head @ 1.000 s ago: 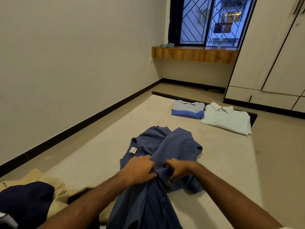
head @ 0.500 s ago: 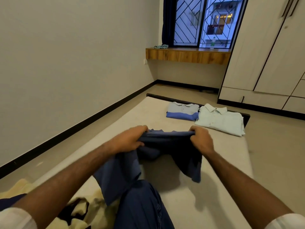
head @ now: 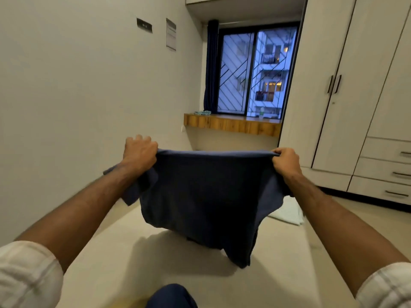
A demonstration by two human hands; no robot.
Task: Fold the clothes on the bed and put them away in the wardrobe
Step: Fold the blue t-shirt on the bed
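A dark blue garment [head: 206,196] hangs spread in the air above the bed [head: 278,274]. My left hand [head: 139,152] grips its top left corner and my right hand [head: 285,161] pinches its top right corner, arms stretched forward and wide apart. The cloth's lower edge dangles just over the mattress. A folded pale shirt [head: 288,213] peeks out behind the garment's right side; the rest of it is hidden. The wardrobe [head: 355,96] stands at the right with its doors closed.
A wooden window ledge [head: 233,124] with a small cloth and a bottle runs below the barred window at the far end. Wardrobe drawers [head: 387,172] sit low at the right. A bare wall lines the left side. My knee [head: 171,296] shows at the bottom.
Both hands lifted the blue garment off the bed and pulled apart, spreading it in the air. My view tilted upward, and the folded shirts are now mostly covered.
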